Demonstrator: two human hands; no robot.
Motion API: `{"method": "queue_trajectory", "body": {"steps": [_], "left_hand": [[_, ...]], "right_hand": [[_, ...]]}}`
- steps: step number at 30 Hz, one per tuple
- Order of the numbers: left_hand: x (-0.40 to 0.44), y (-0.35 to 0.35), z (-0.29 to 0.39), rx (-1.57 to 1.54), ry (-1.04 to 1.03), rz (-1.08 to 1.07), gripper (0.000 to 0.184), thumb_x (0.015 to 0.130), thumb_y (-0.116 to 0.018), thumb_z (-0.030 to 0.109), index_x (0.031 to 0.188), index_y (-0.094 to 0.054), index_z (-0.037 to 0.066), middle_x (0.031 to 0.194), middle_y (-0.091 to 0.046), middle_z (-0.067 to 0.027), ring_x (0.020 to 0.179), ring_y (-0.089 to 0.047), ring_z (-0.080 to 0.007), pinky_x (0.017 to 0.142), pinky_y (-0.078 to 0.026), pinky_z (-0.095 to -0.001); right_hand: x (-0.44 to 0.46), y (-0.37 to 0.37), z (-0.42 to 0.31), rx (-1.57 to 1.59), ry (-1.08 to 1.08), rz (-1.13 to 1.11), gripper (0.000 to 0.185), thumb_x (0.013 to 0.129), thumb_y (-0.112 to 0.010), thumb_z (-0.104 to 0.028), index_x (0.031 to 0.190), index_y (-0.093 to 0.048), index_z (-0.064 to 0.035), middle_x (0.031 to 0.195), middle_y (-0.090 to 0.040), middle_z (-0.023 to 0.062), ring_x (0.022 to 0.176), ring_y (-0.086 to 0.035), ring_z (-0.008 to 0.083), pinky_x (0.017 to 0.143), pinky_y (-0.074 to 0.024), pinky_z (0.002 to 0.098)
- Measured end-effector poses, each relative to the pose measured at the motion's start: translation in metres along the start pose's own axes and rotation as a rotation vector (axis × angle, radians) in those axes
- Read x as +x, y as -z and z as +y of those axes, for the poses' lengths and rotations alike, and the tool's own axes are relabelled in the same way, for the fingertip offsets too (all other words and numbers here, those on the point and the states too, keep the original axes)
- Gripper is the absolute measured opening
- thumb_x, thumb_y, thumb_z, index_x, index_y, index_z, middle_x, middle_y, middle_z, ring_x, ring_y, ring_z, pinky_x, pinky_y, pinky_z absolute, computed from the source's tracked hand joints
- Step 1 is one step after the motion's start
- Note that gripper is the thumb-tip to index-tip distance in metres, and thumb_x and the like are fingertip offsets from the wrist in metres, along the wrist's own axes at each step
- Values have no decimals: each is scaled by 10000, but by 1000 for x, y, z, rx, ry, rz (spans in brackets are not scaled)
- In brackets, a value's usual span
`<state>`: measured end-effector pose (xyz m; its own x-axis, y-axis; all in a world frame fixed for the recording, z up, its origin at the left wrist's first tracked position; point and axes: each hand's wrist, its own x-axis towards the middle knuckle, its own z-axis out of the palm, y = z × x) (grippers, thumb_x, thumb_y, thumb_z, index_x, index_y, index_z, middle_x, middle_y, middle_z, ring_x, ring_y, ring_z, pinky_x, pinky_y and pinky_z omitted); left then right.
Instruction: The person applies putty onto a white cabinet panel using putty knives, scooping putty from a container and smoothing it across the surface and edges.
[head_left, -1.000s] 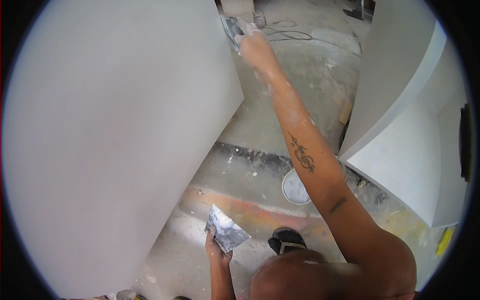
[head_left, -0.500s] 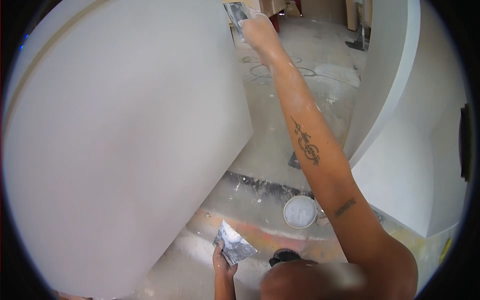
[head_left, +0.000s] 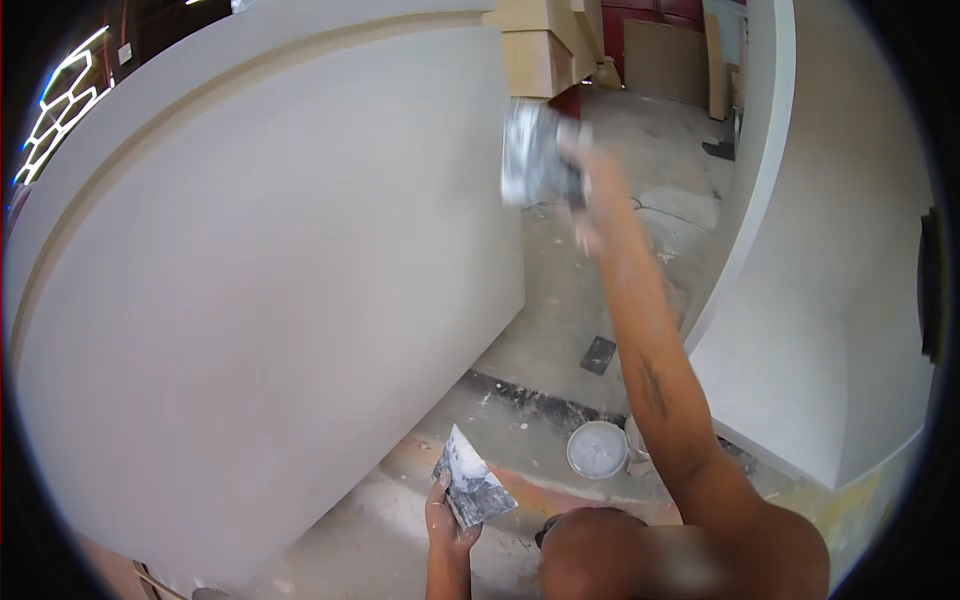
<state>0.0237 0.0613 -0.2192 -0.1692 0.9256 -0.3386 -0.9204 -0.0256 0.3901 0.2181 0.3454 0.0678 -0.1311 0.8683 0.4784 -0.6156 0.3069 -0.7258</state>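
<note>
My right hand (head_left: 593,190) is stretched far forward and closed on a wide flat scraper (head_left: 535,152), both smeared by motion. The blade is by the right edge of a large pale panel (head_left: 290,260). Low in the view, my left hand (head_left: 453,515) grips a second flat metal blade (head_left: 474,482), which carries white and grey paste. A round tub (head_left: 598,449) of pale grey paste stands on the floor, to the left of my right upper arm.
At the right stands a curved white piece (head_left: 800,330). A small dark rectangle (head_left: 598,355) lies on the stained floor (head_left: 560,270). Wooden boxes (head_left: 535,60) and a brown board (head_left: 664,60) are at the back. Bright hexagonal lights show at the upper left.
The view has tilted up, showing more of the panel's top and the background. My right hand has turned, so the scraper's blade now faces broadly toward me. My left hand still holds its blade low.
</note>
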Motion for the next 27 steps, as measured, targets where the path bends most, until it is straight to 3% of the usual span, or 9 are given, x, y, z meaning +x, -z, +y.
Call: {"method": "queue_trajectory", "body": {"steps": [4, 7, 10, 13, 14, 16, 20, 24, 27], "left_hand": [[-11, -24, 6, -62, 60, -166, 398, 967, -528, 218, 1327, -518, 49, 1241, -633, -116, 1095, -640, -280, 957, -526, -445], [-16, -36, 16, -56, 43, -87, 364, 969, -540, 232, 1278, -553, 40, 1202, -653, -122, 1063, -656, -260, 933, -541, -415], [-33, -42, 28, 91, -46, -43, 358, 975, -545, 240, 1258, -563, 20, 1180, -661, -122, 1048, -660, -249, 927, -542, -402], [-26, -60, 26, 63, -64, -35, 379, 984, -538, 245, 1281, -545, 10, 1182, -654, -116, 1058, -654, -252, 931, -534, -400], [-26, -57, 28, 57, -60, -29, 379, 984, -538, 245, 1281, -545, 10, 1182, -654, -116, 1058, -654, -252, 931, -534, -400], [-23, -59, 34, 212, -198, 42, 389, 994, -534, 266, 1270, -541, -8, 1181, -642, -129, 1051, -652, -250, 917, -534, -392], [-8, -56, 23, 176, -393, 75, 379, 1008, -517, 275, 1238, -543, -24, 1165, -631, -134, 1038, -650, -242, 904, -534, -381], [-2, -51, 14, 511, -780, 222, 406, 1021, -509, 302, 1130, -588, -81, 993, -644, -103, 841, -585, -150, 702, -484, -319], [-23, -68, 21, 1052, -705, 251, 418, 1023, -497, 289, 1100, -600, -109, 833, -659, -89, 737, -570, -152, 665, -471, -326]], "right_hand": [[-159, 10, 56, 185, -869, -238, 327, 923, -659, -176, 1202, -613, -11, 1083, -677, 57, 964, -670, 162, 827, -561, 355], [-226, 0, 88, 100, -1195, -373, 410, 898, -698, -206, 1234, -604, 9, 1079, -670, 48, 989, -643, 141, 866, -531, 325], [-246, 20, 84, -98, -991, -347, 465, 880, -703, -204, 1267, -586, 26, 1050, -666, 37, 936, -627, 111, 811, -520, 285], [-204, 85, 87, -806, -1155, -408, 427, 901, -658, -197, 1263, -572, 12, 952, -678, 26, 804, -637, 84, 637, -531, 280], [-210, 100, 90, -808, -1164, -408, 427, 901, -658, -197, 1263, -572, 12, 952, -678, 26, 804, -637, 84, 637, -531, 280], [-222, 115, 94, -135, -895, -4, 356, 914, -648, -219, 1196, -605, -7, 877, -674, 14, 754, -629, 65, 551, -504, 278], [-255, 62, 73, 31, -701, 260, 280, 914, -652, -218, 1114, -640, -23, 877, -674, 21, 755, -621, 69, 595, -498, 264], [-288, 24, 86, -453, -481, 76, 232, 911, -641, -150, 1080, -641, 8, 877, -694, 60, 670, -665, 118, 516, -517, 266], [-279, 9, 84, -731, -349, -21, 211, 902, -668, -172, 996, -676, 17, 808, -675, 58, 665, -631, 102, 546, -496, 266]]}}
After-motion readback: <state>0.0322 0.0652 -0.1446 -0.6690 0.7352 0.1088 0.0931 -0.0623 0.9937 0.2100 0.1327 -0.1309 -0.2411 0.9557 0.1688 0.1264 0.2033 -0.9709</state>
